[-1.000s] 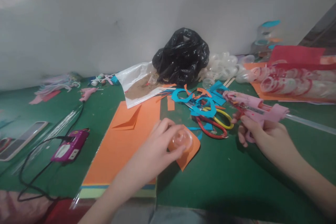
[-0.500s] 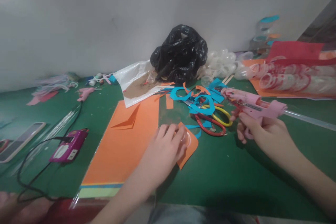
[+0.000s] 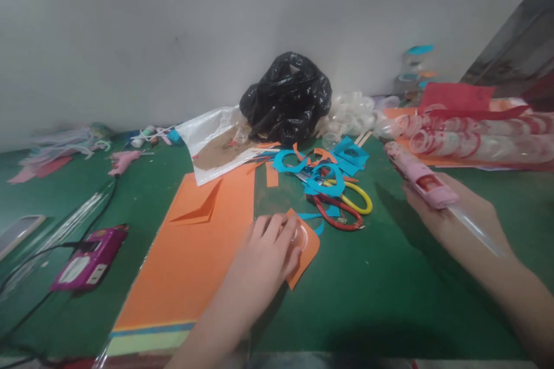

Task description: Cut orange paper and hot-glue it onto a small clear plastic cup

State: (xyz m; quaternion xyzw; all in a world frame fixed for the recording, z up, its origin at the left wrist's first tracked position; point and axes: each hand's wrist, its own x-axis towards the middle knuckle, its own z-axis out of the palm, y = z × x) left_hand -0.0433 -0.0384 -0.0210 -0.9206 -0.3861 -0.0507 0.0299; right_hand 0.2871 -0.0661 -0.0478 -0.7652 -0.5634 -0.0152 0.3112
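Turns the glue gun (image 3: 420, 177), gripped in the right hand (image 3: 461, 216), from pointing leftward to aiming more at the table's (image 3: 367, 300) far edge. Keeps the left hand (image 3: 272, 248) with fingers curled over the clear cup (image 3: 302, 237) on orange paper (image 3: 307, 256), back from the near edge; probably pressing, not gluing.

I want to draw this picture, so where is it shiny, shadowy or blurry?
In the head view, white glints shine on the black bag; in the head view, a soft shadow lies on the green table beside the right hand; also in the head view, the pale strips at far left look smeary.
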